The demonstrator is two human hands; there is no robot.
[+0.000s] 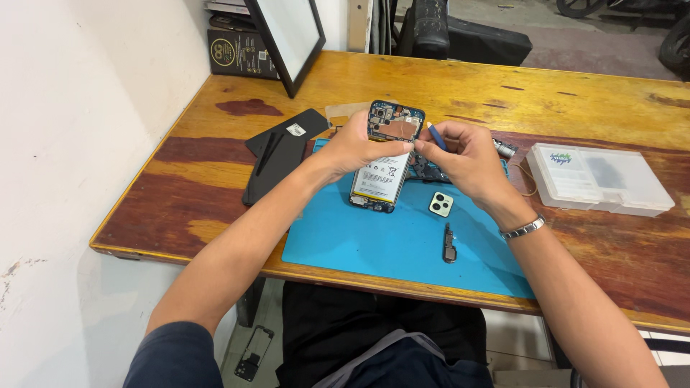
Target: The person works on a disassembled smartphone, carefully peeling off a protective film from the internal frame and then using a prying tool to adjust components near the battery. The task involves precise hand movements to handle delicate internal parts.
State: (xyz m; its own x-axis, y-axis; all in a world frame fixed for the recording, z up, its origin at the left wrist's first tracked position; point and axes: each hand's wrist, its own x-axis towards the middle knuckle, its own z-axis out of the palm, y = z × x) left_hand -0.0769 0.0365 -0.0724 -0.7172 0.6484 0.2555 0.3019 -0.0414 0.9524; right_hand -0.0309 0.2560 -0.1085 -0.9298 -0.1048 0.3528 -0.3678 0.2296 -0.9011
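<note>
Holding the opened phone [386,159] upright over the blue mat [359,237], our left hand [353,147] is wrapped around its side while our right hand [463,158] pinches a blue pry tool [436,136] at its edge. A camera bezel [441,204] lies on the mat nearby.

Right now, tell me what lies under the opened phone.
Under the opened phone, held up by the left hand, lies the blue work mat. Dark loose parts show past its right edge. Whatever sits directly behind it is covered.
</note>
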